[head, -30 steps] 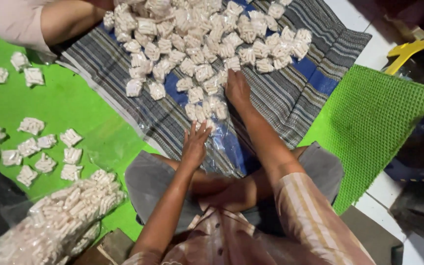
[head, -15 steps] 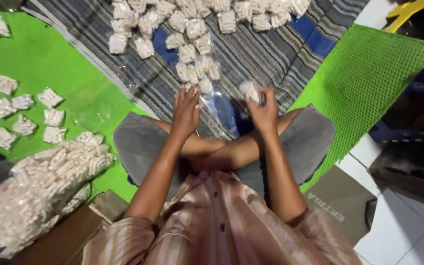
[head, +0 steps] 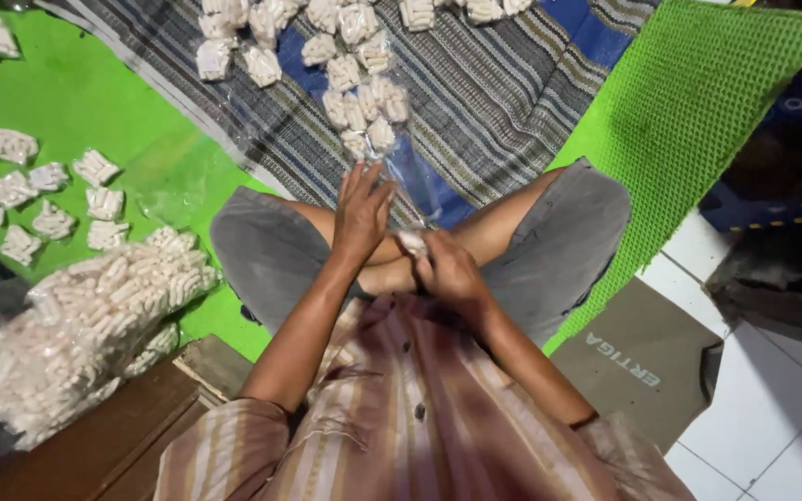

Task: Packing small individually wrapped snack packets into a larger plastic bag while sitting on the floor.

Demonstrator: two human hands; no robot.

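Striped mat (head: 512,121), left hand (head: 361,215) spread flat; right hand (head: 447,272) pinching small white packet (head: 412,243)

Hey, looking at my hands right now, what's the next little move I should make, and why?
Probably slip the small white packet in your right hand into the clear plastic bag at your left hand. The packet is pinched in your right fingers beside your left wrist, while your left fingers are spread on the clear plastic over your lap, so the two are close together.
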